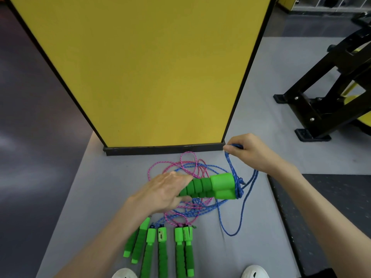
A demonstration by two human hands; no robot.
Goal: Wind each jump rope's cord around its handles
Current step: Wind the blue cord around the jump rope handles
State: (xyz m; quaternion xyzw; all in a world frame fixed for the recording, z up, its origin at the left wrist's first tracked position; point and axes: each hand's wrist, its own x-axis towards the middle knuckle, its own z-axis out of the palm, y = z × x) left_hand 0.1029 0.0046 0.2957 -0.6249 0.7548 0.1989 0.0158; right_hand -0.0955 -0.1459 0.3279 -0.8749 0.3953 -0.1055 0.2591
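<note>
My left hand [163, 192] grips a pair of green jump-rope handles [212, 187] held side by side, their thick ends pointing right. A blue cord [230, 166] runs from those ends up to my right hand [248, 152], which pinches it near the base of the yellow panel. More of this blue cord hangs down in a long loop [230, 223] on the floor. Under the handles lies a tangle of pink cord [170, 165] and blue cord. Several more green handles [162, 249] lie in a row on the floor near my feet.
A tall yellow panel with a black frame [160, 150] stands upright just behind the ropes. Black gym equipment [325, 103] stands at the right. A dark rubber mat [325, 213] borders the grey floor on the right. My white shoes [255, 272] show at the bottom edge.
</note>
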